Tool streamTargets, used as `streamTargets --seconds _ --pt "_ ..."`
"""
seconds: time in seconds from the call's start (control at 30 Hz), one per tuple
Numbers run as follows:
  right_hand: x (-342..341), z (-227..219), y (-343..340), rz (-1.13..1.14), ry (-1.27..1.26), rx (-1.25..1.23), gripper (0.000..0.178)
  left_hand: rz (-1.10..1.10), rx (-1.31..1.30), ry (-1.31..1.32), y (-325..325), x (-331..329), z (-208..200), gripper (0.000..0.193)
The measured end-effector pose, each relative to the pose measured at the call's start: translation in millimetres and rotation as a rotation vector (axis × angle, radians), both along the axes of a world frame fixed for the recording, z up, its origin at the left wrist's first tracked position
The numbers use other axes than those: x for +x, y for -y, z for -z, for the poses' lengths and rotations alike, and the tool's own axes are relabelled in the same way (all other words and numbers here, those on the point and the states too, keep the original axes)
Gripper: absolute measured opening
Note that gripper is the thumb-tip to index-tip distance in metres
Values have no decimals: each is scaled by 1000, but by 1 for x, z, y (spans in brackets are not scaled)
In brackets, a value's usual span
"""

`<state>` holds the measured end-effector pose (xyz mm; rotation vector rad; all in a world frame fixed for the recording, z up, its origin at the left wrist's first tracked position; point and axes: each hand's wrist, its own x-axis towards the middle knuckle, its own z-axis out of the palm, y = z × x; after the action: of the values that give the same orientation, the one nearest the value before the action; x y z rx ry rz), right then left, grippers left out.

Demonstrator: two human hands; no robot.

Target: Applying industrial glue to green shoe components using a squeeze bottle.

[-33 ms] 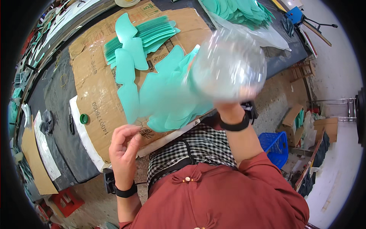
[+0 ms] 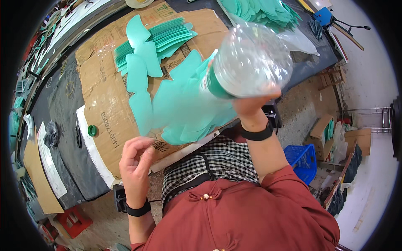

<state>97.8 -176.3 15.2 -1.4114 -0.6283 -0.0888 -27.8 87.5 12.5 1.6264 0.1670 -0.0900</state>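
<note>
My right hand [image 2: 253, 107] is wrapped round a large clear plastic bottle [image 2: 253, 58] with a green band. The bottle tilts over a loose pile of thin sea-green cut pieces [image 2: 181, 105] with rounded, lobed outlines. A hazy blur lies between the bottle and the pile; the bottle's mouth cannot be made out. At the near edge of the cardboard rests my left hand [image 2: 136, 158], open, its fingers loosely bent and holding nothing. Its fingertips are close to the lower end of a long green piece [image 2: 140, 111].
A fanned stack of green pieces [image 2: 173, 35] lies on the cardboard sheet [image 2: 98, 73]. More green pieces [image 2: 261, 11] sit at the far right on plastic wrapping. To the left are a green cap [image 2: 92, 130] and a dark slim tool [image 2: 78, 136]. A blue basket [image 2: 305, 163] stands on the floor.
The bottle in my right hand has shifted slightly up and shows less blur. My left hand has stayed in place.
</note>
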Motion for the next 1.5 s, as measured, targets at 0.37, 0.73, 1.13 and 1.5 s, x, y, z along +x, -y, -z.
streamTargets --seconds 0.37,0.73,1.13,1.5 --pt "-23 6 1 -97 320 -15 68 5 -15 -1 5 11 9 14" --pt "112 13 82 757 122 318 83 -23 15 -40 10 24 6 14" --pt "112 17 98 808 104 301 85 -12 -13 -80 9 28 7 14" --pt "-5 1 42 288 -127 441 106 -1 -34 -84 0 30 12 15"
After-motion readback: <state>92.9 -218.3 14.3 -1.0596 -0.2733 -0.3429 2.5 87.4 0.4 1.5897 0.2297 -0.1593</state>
